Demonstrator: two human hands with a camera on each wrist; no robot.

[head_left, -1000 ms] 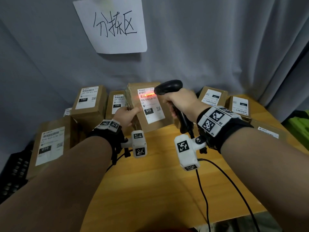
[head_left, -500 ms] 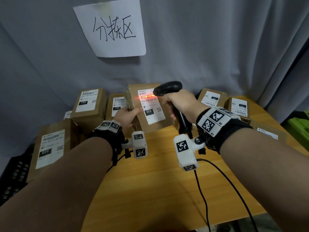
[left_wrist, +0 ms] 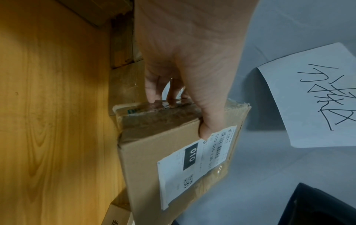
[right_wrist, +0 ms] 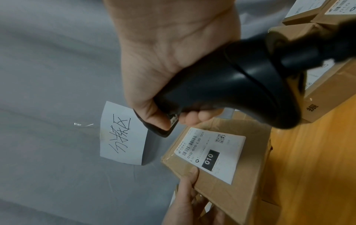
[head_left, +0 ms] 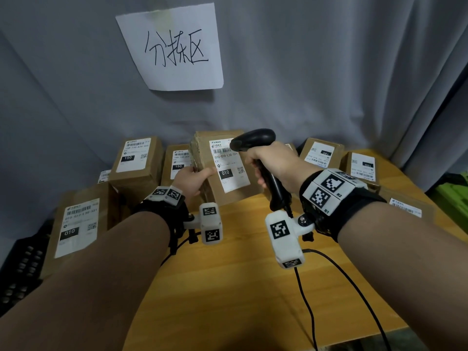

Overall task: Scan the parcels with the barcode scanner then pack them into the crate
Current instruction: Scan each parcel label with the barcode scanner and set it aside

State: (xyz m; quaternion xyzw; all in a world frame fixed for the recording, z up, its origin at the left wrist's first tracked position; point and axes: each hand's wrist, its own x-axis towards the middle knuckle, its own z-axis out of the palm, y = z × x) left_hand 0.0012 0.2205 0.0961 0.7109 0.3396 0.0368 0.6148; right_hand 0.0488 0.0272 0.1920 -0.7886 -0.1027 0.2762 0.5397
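Note:
I hold up a brown cardboard parcel with a white "010" label over the back of the table. My left hand grips its left edge, thumb on the front face. In the left wrist view that hand clamps the parcel with fingers behind it. My right hand grips the handle of the black barcode scanner, whose head points at the label. In the right wrist view the hand wraps the scanner above the parcel. A black crate sits at the far left, below the table.
Several labelled parcels stand along the back of the wooden table, two at the left and others at the right. One "010" parcel leans by the crate. The scanner cable trails toward me. A paper sign hangs on the grey curtain.
The red scan line that lit the label's barcode has gone out. Both hands, the parcel and the scanner stay almost where they were.

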